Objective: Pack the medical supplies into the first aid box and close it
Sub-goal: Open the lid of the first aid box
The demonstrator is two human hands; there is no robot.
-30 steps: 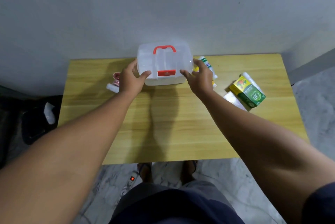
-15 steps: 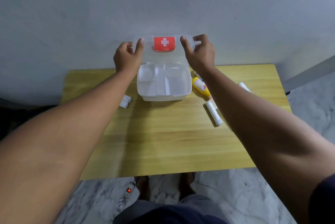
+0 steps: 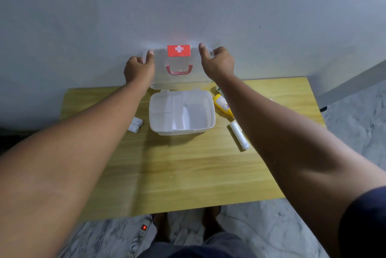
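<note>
At upper centre, the left hand and right hand each pinch a side of the clear plastic lid, raised upright. Below it, the white compartmented first aid box sits empty on the wooden table.

Right forearm hides most of green-and-white tube at far right of white plastic box base. Print on yellow tube too small to read. Left forearm covers part of small white rolls. White power strip cut off by near edge.
</note>
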